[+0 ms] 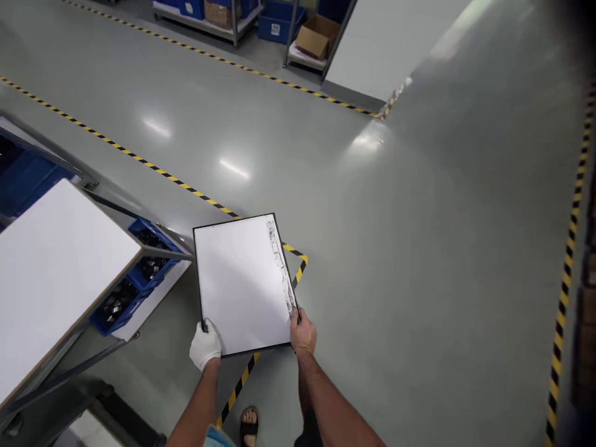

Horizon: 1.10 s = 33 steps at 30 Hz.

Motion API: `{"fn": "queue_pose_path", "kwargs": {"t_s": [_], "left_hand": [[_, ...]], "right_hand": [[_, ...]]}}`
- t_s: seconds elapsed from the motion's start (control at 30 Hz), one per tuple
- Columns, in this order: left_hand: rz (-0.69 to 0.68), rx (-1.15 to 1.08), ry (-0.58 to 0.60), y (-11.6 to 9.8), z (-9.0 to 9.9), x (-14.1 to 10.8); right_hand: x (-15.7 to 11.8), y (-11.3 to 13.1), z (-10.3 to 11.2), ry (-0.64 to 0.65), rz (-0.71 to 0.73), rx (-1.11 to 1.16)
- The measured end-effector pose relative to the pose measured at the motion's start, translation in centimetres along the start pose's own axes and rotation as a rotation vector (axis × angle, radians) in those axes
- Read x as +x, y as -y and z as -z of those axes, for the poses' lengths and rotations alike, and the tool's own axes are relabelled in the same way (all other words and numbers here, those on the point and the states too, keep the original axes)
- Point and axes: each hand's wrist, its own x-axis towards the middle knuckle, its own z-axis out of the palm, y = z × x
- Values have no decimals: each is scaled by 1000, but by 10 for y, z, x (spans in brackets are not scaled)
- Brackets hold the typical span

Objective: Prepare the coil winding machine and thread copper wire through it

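A white rectangular panel (242,285) with a thin black edge is held out over the floor, with dark printed or worn marks down its right side. My left hand (205,345), in a white glove, grips the panel's lower left edge. At the lower right edge, my bare right hand (302,332) is closed round the frame beside the marks. The undersides of the fingers are hidden by the panel.
A white-topped table (65,273) stands at the left, with blue bins (116,307) of dark parts beneath. Shelving with blue bins and a cardboard box (317,37) is at the top. Yellow-black tape (172,178) marks the grey floor. A sandalled foot (249,425) shows below.
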Motion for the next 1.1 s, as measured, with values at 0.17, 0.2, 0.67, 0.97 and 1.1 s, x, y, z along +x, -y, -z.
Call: {"fn": "queue_pose_path", "kwargs": {"t_s": [0.17, 0.2, 0.67, 0.97, 1.1], "left_hand": [[147, -81, -21, -105, 43, 54], [181, -97, -30, -125, 52, 65], [431, -257, 12, -331, 181, 267], [493, -264, 46, -443, 286, 425], [541, -321, 87, -490, 336, 509]], "right_hand": [[110, 128, 46, -42, 199, -19], [130, 156, 54, -51, 234, -60], [335, 515, 96, 16, 216, -344], [426, 727, 92, -6, 309, -373], [475, 827, 79, 6, 336, -351]]}}
